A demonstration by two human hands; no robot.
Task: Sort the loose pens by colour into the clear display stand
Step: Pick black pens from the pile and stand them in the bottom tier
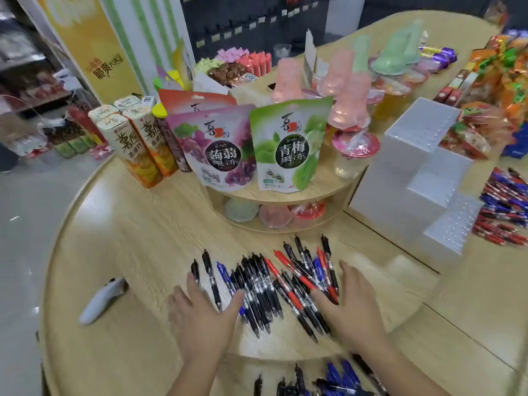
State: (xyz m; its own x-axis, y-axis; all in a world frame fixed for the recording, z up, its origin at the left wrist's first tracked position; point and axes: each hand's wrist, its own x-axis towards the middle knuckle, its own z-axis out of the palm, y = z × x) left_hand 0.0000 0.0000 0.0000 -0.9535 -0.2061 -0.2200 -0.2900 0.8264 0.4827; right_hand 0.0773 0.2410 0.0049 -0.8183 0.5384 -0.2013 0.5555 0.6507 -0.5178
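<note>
Pens (265, 284) partly hidden under flat, empty left grip (205, 312) and right grip (351, 304) — tips toward the person, shafts near-to-far.

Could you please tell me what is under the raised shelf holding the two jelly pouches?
Under the raised shelf sit three cups: a green cup, a pink cup and a red cup. Anything deeper is hidden by the shelf.
</note>
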